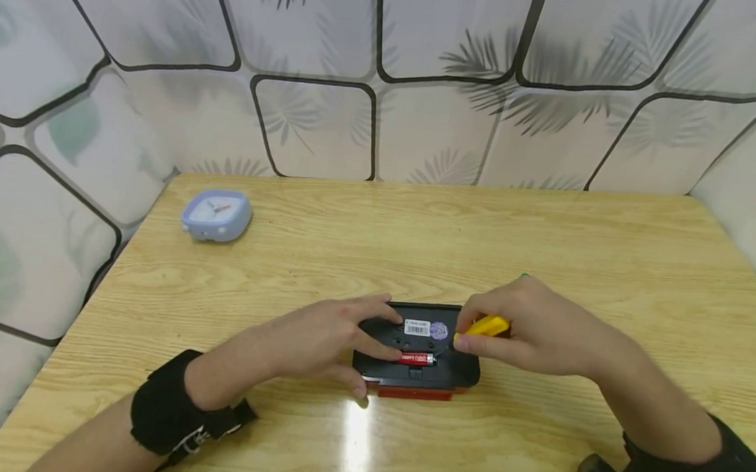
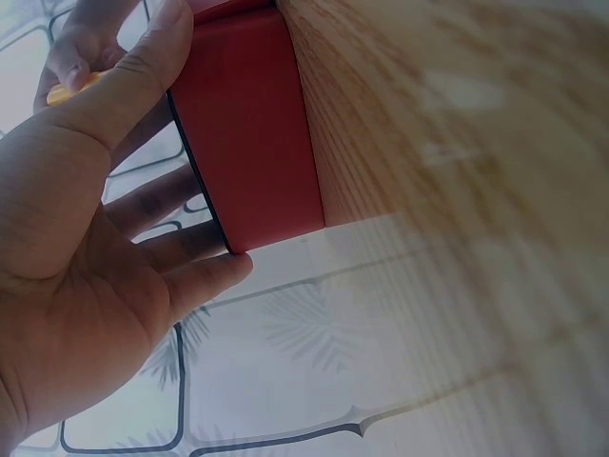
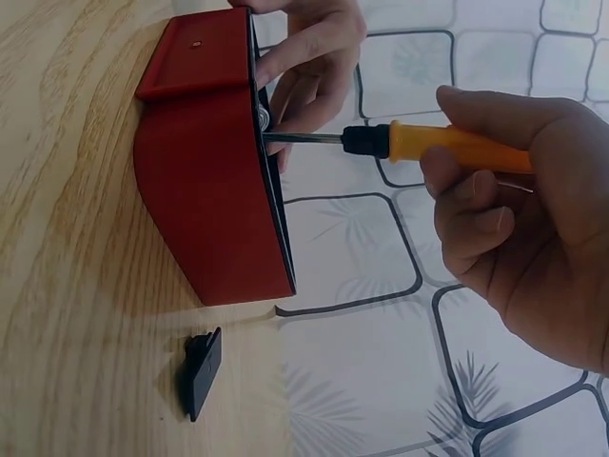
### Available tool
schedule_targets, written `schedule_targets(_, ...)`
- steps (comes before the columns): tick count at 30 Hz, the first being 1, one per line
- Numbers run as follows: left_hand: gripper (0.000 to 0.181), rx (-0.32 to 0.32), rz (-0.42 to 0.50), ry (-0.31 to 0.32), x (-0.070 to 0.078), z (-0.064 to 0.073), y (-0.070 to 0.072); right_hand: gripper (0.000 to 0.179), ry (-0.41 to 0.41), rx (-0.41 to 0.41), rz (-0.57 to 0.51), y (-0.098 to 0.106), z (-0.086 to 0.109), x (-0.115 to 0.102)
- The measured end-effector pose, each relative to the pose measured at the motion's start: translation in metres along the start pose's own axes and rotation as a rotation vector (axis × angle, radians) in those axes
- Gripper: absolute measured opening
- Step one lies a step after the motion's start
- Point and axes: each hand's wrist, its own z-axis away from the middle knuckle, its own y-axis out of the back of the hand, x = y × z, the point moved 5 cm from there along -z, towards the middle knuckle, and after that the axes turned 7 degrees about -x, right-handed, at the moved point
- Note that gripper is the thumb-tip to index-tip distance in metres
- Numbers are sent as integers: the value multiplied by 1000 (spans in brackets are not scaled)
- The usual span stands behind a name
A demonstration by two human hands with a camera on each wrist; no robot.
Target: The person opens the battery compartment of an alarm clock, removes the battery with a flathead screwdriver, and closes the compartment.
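A red box-shaped device (image 3: 214,181) lies on the table with its black back panel (image 1: 376,369) facing up. In the panel's slot sits a red battery (image 1: 414,358). My left hand (image 1: 323,337) is spread over the device's left part, one fingertip on the battery and the thumb at the near red side. My right hand (image 1: 534,332) grips a screwdriver (image 3: 447,146) by its yellow handle. The metal shaft points down to the slot, its tip at or beside the battery's silver end; whether they touch I cannot tell.
A light blue clock (image 1: 217,214) stands at the table's back left. A small black cover piece (image 3: 202,376) lies on the wooden table (image 1: 455,248) beside the device, visible in the right wrist view. Patterned panels (image 1: 436,131) rise behind the table.
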Motion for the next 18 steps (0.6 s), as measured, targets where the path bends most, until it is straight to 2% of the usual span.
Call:
schedule_targets(7, 69, 12, -1, -7, -1, 0, 1, 10, 56, 35, -61, 1, 0, 1)
schedule_targets(18, 68, 9, 16, -1, -1, 0, 1, 11, 98, 44, -76, -1, -2, -2)
